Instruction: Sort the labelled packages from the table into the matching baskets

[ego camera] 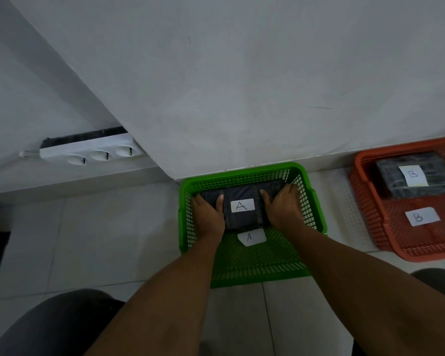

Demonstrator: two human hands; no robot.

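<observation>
Green basket (244,263), floor, against the wall: carries a paper tag "A" and holds one dark package (242,199) labelled "A" at its far end. Orange basket (385,227), well to the right: tag "B", one "B" package (419,176) inside. Left hand (208,214) and right hand (283,206): each grip clasps an end of the "A" package.

Two bare arms and two hands

The left hand (208,214) and right hand (283,206) wear no gloves, rings or watch. Both arms are bare with no sleeves showing. Dark, smooth clothing covers the knees (62,322) at the bottom corners.
</observation>
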